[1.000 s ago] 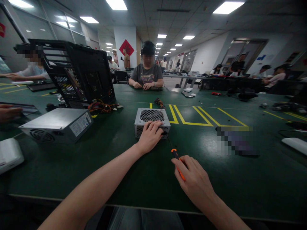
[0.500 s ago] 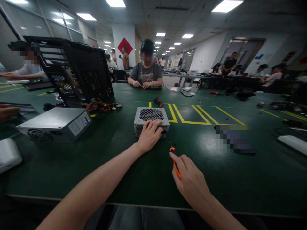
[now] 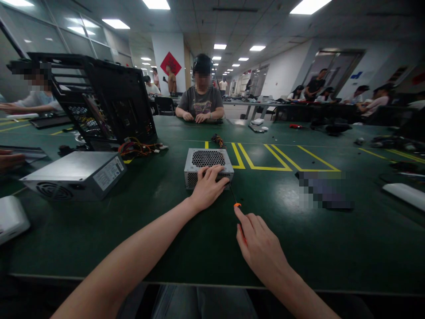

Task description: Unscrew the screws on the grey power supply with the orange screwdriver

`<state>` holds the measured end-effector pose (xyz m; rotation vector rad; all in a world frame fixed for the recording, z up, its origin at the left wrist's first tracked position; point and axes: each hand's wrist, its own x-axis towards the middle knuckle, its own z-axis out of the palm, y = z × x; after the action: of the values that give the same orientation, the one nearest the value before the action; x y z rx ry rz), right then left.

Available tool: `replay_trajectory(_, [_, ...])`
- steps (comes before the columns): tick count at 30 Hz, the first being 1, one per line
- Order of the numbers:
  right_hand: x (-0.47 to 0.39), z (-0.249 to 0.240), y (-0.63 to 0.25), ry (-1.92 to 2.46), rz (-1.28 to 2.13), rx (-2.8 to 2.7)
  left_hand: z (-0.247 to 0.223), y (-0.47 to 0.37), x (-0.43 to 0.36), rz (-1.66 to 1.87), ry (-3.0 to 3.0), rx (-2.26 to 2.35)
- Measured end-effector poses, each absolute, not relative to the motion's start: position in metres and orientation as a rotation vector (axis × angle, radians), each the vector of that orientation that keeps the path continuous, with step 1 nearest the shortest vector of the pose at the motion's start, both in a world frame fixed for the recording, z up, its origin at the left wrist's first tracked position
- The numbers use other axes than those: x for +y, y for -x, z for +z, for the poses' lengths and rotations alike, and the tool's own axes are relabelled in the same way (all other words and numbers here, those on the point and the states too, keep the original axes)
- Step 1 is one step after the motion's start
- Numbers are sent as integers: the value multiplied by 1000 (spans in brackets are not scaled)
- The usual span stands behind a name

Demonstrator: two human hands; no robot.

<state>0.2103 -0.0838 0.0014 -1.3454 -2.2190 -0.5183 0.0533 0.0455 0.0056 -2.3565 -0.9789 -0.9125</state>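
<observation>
A grey metal computer power supply with a honeycomb grille on top sits on the green table in front of me. My left hand braces its near side, fingers bent over the top edge and thumb toward the right corner. In my right hand is a screwdriver with an orange-and-black handle, mostly covered by my fingers. Its thin dark shaft slants up and left to the near right corner of the power supply. The tip is hidden by my left thumb and fingers.
Left of me lie a second power supply, bundled cables and a black computer case. A blurred dark object is at right, near a white object. Across the table sits a person.
My right hand has turned round the screwdriver, covering more of the orange handle. The left hand keeps its place on the power supply. The view has shifted slightly.
</observation>
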Motion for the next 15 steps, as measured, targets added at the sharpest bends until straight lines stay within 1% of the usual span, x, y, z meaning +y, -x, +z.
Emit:
replay_trajectory(5, [-83,2,-215,1329,-577,-2223,6,-59,47,-968,2359,-975])
replay_trajectory(15, [-85,1,-217,1400,-469,-2162,5,-62,50,-1033,2377,-939])
